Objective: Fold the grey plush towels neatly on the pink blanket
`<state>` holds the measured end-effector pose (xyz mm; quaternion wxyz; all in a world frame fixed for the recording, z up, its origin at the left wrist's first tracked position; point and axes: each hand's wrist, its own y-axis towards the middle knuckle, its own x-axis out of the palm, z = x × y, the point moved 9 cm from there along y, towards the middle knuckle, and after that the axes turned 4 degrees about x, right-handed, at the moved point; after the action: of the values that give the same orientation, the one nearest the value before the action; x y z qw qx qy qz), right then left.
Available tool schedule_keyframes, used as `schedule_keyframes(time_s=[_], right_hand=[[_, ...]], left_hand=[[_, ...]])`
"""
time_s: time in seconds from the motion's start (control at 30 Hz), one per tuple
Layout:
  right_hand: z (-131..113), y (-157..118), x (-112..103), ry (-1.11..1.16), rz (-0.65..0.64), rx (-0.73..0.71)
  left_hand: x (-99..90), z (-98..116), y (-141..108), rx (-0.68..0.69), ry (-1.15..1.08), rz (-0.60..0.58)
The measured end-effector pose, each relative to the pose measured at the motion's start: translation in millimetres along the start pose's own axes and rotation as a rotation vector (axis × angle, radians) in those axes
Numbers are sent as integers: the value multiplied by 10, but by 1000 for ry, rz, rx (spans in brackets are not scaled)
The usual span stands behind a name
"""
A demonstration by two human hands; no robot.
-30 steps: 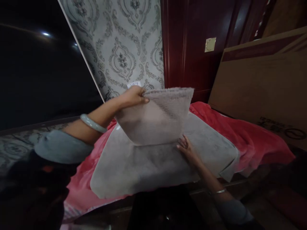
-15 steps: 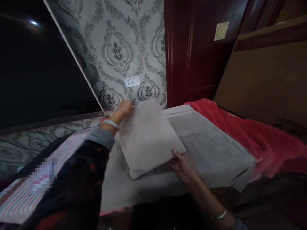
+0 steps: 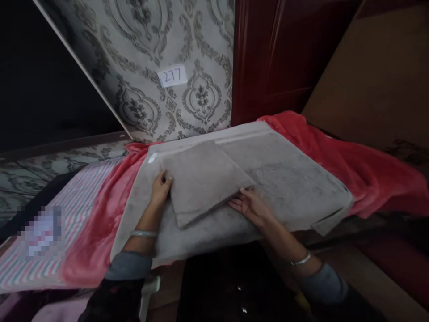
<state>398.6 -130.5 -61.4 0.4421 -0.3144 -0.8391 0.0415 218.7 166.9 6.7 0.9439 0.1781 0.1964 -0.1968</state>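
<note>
A grey folded cloth (image 3: 204, 179) lies at an angle over a larger grey cloth (image 3: 288, 179) spread on a surface against the wall. My left hand (image 3: 161, 187) is at the folded cloth's left edge, thumb and fingers pinched together on it. At the right front corner my right hand (image 3: 250, 205) grips the same cloth, thumb on top and fingers beneath the edge. A small white tag (image 3: 153, 158) shows at the larger cloth's back left.
Red fabric (image 3: 335, 174) lies to the right and more red fabric (image 3: 100, 214) to the left, beside a striped cloth (image 3: 75, 201). A dark screen (image 3: 50, 80) stands at left, a cardboard box (image 3: 378, 85) at right. The patterned wall (image 3: 201, 36) bears a paper marked 277 (image 3: 172, 75).
The folded cloth has come down flatter onto the larger cloth. My left hand has moved from its back edge down to its left side. The view has tilted downward, showing more red fabric at left.
</note>
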Motion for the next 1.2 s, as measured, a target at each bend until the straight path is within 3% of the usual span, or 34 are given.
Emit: schedule_keyframes(time_s=[0.1,0.27,0.37,0.5,0.67,0.83,0.97,1.1,1.2], right_hand=[[-110,52,-75,-14,53,-25],[-377,147,-227,-108,164,-61],[-451,205,-223,-218,204,-35],[-505,156,-135,-250,226,-74],[-489,-148,-86,-266,97,-181],[-290,-269,-367,-245,81,24],[-427,-221,-495,-256,128,55],[-514,-151,-443,-403,141,129],[-566,-100,-351,-539,156,99]], left_hand=[[-76,-201,-297,-207,-440,112],[140,-164,-534,-416,-596,-37],[256,-91,-540,-433,-615,-51],[213,-10,-494,-371,-572,44],[99,0,-539,-345,-563,42],[134,-161,-678,-435,-547,-17],[146,-218,-706,-493,-568,-56],[196,-172,-695,-551,-605,-133],[247,-172,-690,-627,-622,-144]])
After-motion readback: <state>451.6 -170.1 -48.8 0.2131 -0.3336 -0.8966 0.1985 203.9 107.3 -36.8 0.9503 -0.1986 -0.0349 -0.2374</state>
